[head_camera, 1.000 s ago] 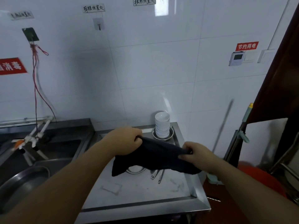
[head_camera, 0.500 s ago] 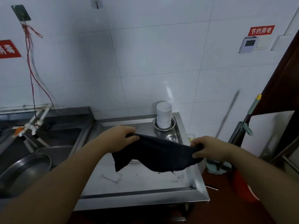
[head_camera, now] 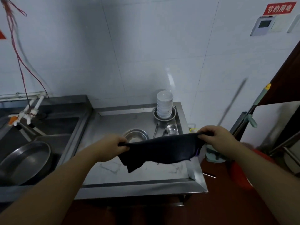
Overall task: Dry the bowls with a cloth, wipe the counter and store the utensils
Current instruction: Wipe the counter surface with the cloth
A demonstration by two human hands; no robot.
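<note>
A dark cloth [head_camera: 160, 150] hangs stretched between my two hands above the steel counter [head_camera: 138, 179]. My left hand [head_camera: 116, 146] pinches its left edge and my right hand [head_camera: 215, 137] grips its right edge. Behind the cloth a metal bowl [head_camera: 135, 135] sits on the counter. A stack of white bowls [head_camera: 164, 104] stands on a metal plate at the back right. A ladle [head_camera: 171, 128] and thin utensils [head_camera: 155, 131] lie between the stack and the cloth, partly hidden by it.
A sink [head_camera: 53, 127] lies to the left with a large metal basin [head_camera: 24, 161] in it and a tap [head_camera: 24, 116] above. Mop handles [head_camera: 253, 108] lean at the right beside a red bucket [head_camera: 240, 174]. White tiled wall stands behind.
My hands have drawn apart, pulling the cloth wider and flatter. The metal bowl and the ladle now show behind it. The view has tilted downward.
</note>
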